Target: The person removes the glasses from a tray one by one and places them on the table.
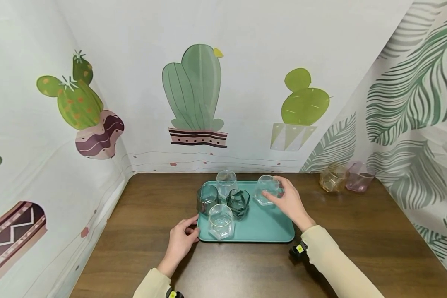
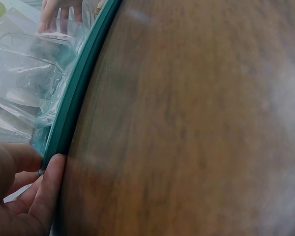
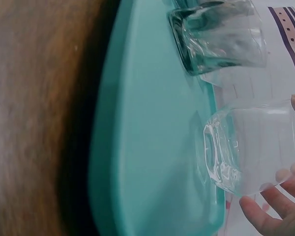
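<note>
A teal tray (image 1: 264,227) lies on the wooden table. My left hand (image 1: 181,239) pinches its rim near the front left corner, thumb and fingers on the edge in the left wrist view. At the tray's right part, my right hand (image 1: 289,203) holds a clear glass (image 3: 253,147) by its sides near the top. Whether that glass's base touches the tray, I cannot tell. Grouped on the left half stand a smoky grey glass (image 1: 207,201), a dark green glass (image 1: 238,204), a clear glass (image 1: 221,223) in front and another clear glass (image 1: 226,181) behind.
At the table's back right corner, an amber glass (image 1: 333,179) and a pink glass (image 1: 359,178) stand side by side. Behind the wooden table (image 1: 145,203) hangs a white cloth (image 1: 249,82) printed with cacti and leaves, which also covers both sides.
</note>
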